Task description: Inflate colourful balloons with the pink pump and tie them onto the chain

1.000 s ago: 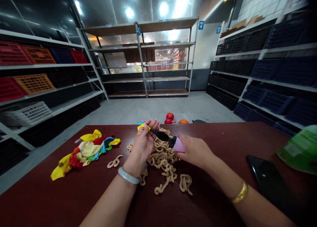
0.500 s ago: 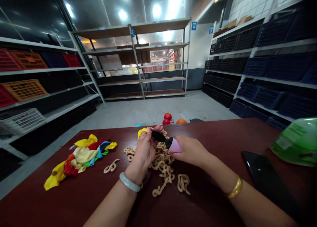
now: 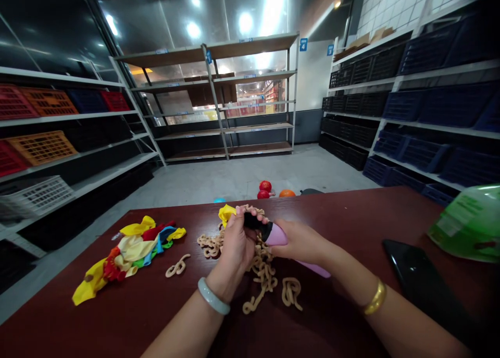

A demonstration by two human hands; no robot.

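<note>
Fingers of my left hand (image 3: 239,246) are wrapped round the black end (image 3: 253,221) of a purple-handled tool. My right hand (image 3: 299,238) is closed round its pale purple handle (image 3: 278,235); a second purple part (image 3: 317,269) shows below that wrist. The tool's exact kind is unclear. A yellow limp piece, apparently a balloon (image 3: 226,213), lies just beyond my left thumb; whether I hold it cannot be made out. Under and around both hands lies a heap of tan curly strands (image 3: 263,272). Single tan curls lie apart to the left (image 3: 178,267) and right (image 3: 291,293).
Several limp coloured balloons (image 3: 130,251) are piled on the left of the dark red table (image 3: 156,321). To the right lie a black phone (image 3: 414,274) and a green bag (image 3: 469,222). Red (image 3: 264,186) and orange (image 3: 287,193) round things sit beyond the far edge. Shelving surrounds the room.
The left hand has closed further over the black end, hiding more of it. The purple handle has tilted slightly, and a second purple part now shows beneath the right wrist.
</note>
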